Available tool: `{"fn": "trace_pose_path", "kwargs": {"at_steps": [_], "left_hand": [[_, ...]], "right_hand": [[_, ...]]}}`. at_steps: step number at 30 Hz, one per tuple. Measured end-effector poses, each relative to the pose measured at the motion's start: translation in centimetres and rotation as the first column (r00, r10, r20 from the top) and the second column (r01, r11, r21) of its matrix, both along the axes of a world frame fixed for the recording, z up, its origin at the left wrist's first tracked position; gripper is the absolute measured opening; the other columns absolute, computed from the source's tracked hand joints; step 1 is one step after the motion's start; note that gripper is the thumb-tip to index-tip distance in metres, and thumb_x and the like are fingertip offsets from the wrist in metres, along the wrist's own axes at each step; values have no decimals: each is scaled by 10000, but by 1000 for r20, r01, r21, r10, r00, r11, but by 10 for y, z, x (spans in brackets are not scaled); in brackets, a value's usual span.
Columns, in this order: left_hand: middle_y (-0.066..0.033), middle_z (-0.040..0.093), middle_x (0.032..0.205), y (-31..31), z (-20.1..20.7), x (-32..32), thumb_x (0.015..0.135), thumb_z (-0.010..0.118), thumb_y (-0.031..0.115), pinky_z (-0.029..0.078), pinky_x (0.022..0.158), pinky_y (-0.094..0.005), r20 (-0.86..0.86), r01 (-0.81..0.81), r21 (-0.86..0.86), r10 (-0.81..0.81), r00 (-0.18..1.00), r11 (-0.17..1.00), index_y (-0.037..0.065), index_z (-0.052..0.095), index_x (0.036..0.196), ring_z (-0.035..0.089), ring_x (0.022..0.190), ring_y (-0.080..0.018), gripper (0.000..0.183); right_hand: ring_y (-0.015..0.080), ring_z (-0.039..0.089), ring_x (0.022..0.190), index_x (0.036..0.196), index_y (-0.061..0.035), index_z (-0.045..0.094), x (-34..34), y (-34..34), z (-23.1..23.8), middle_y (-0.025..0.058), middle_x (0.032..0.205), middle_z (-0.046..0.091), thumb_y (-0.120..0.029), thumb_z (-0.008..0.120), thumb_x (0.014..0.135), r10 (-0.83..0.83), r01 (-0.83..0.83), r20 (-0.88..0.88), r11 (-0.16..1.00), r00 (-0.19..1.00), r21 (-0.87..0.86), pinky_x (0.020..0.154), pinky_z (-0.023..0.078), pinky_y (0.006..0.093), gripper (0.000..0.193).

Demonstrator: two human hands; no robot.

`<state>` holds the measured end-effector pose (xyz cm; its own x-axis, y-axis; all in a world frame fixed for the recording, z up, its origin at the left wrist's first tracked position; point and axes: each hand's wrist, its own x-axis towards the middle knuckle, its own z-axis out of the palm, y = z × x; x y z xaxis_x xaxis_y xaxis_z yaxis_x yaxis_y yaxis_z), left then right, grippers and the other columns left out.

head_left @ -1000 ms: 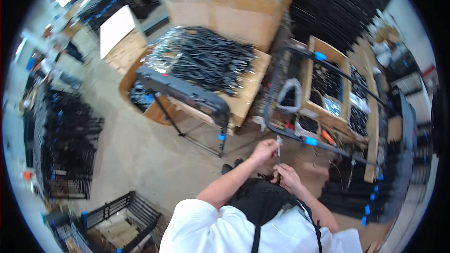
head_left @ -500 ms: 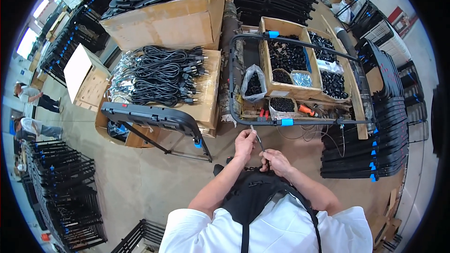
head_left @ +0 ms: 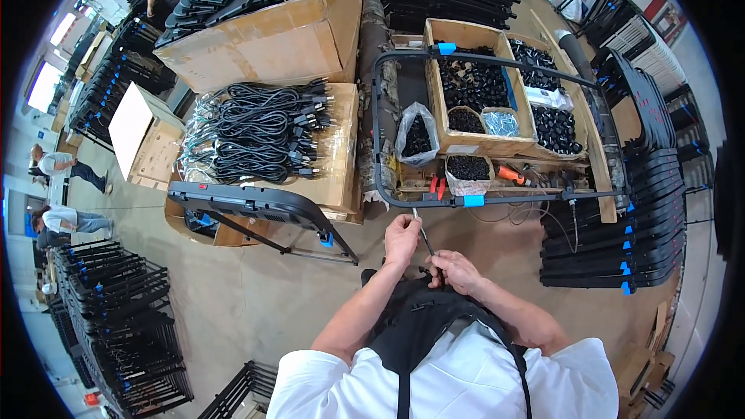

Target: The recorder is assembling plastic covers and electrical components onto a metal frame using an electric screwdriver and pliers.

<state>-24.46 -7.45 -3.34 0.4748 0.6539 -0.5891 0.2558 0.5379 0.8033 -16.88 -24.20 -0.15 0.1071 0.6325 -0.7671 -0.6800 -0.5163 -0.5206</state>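
Note:
A thin dark cable (head_left: pixel 426 242) runs between my two hands in front of my apron. My left hand (head_left: pixel 401 240) is closed on its far part, where a short pale end sticks up close below the black tube frame (head_left: pixel 357 132). The near part sits in the closed fingers of my right hand (head_left: pixel 456 270), beside the apron. Whether the pale end touches the frame I cannot tell. The frame, with blue clips on its long sides, lies over a wooden tray (head_left: pixel 463 147) of small black parts.
Coiled black power cords (head_left: pixel 260 128) lie on a cardboard box at the left. A black console (head_left: pixel 248 200) on legs stands before them. Among the near tools are an orange-handled tool (head_left: pixel 512 175) and red-handled pliers (head_left: pixel 441 188). Stacked black frames (head_left: pixel 613 244) stand at the right.
My hands hold the cable in nearly the same pose. The view has turned slightly, and a person at the far upper left shows more fully.

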Motion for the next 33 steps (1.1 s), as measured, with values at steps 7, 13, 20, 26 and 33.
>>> {"fn": "trace_pose_path", "kwargs": {"at_steps": [7,13,20,26,33], "left_hand": [[3,702,896,12,-6,2,1010,659,236,494,601,-268,-20,134,-26,-135,991,991,51,716,1068,605,653,-84,202],[7,695,905,9,-14,-3,1055,602,217,495,637,-253,161,51,-173,-23,987,984,60,697,1084,597,688,-78,186],[4,697,869,2,-4,12,1064,601,255,492,623,-250,65,-44,-142,53,996,989,55,690,1065,594,683,-81,219],[-36,704,897,4,-11,12,1036,626,243,511,672,-300,9,-19,-74,20,1000,997,10,681,1059,608,710,-129,241],[-98,680,992,-5,-9,-33,1021,663,294,552,818,-376,-207,148,892,95,974,428,-49,571,1204,664,860,-204,400]], "right_hand": [[167,632,650,1196,-39,596,0,0,-1,36,821,601,-214,521,1096,1,-2,25,999,1000,35,781,620,404,216],[161,628,649,1197,-36,596,3,4,4,35,821,600,-207,516,1096,-12,10,35,998,999,59,769,615,385,214],[163,622,655,1179,-34,595,2,7,-4,37,823,598,-208,508,1098,-51,49,29,996,998,76,750,606,369,211],[165,635,689,1178,-41,592,6,15,-3,37,842,610,-220,505,1104,-62,58,34,994,998,94,740,598,361,211],[172,689,894,1174,-40,614,11,38,-5,70,953,699,-232,502,1102,-93,89,28,990,995,111,811,576,326,234]]}}
